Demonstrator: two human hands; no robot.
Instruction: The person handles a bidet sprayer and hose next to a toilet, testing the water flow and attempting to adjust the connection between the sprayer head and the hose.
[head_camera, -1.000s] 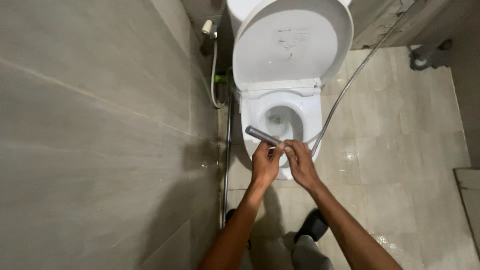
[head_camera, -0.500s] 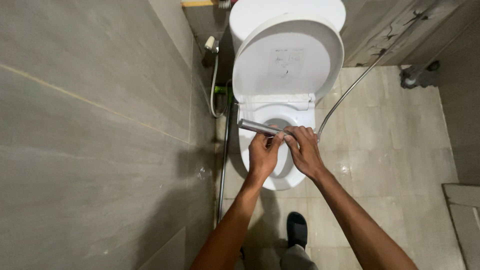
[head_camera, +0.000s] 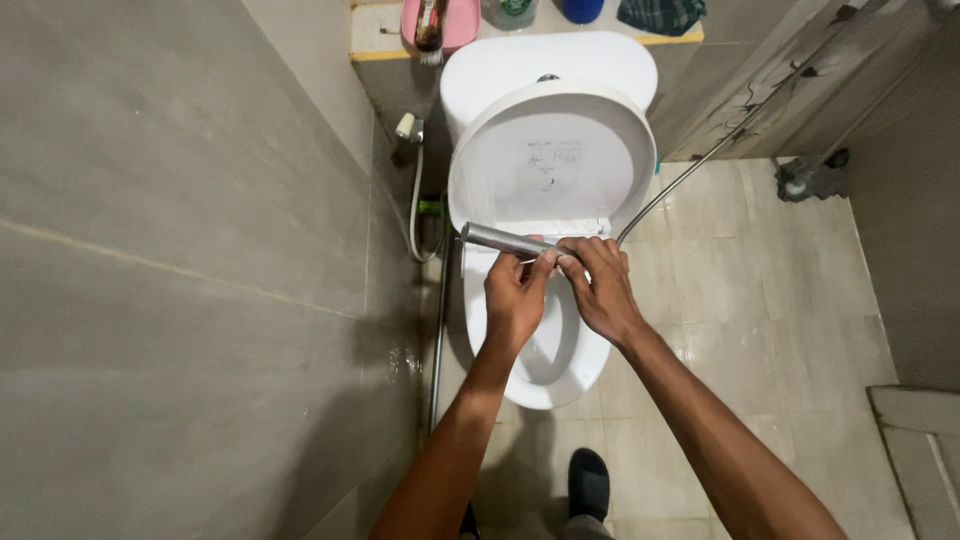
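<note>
Slim cylindrical metal spray nozzle (head_camera: 500, 240) lies level over white ceramic toilet bowl (head_camera: 590, 370), tip pointing left. Left hand (head_camera: 515, 300) pinches nozzle from below. Right hand (head_camera: 600, 290) just beside it, fingers closed round nozzle's right end, where flexible metal hose (head_camera: 700, 160) leaves far right.

Left wall (head_camera: 170, 250): large grey tiles, pale grout lines.
Floor (head_camera: 760, 290): beige glossy tiles, wet sheen.
Fixture: white toilet (head_camera: 545, 385), lid (head_camera: 555, 160) raised against cistern (head_camera: 545, 65).
Ledge (head_camera: 375, 40): behind cistern, yellow edge, carrying small containers.
Right wall (head_camera: 915, 230): grey.
</note>
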